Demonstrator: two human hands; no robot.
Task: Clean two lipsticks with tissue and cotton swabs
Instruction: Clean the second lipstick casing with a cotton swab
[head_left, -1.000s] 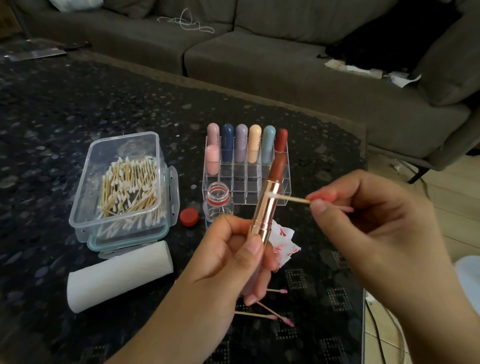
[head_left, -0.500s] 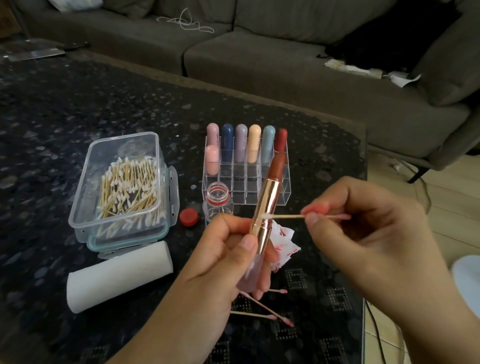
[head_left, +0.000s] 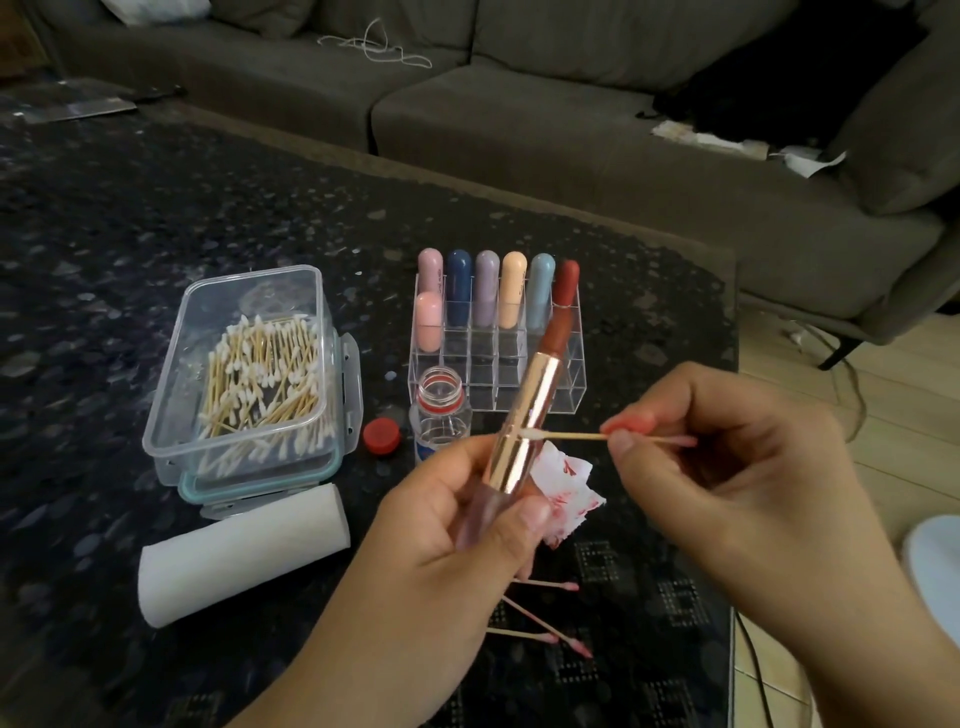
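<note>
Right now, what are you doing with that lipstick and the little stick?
A person is cleaning a lipstick. The left hand holds it upright by its base, colour twisted up. The right hand pinches a cotton swab and presses its white tip against the gold tube. Used pink-tipped swabs and a red-stained tissue lie on the table, beside a box of clean swabs.
</note>
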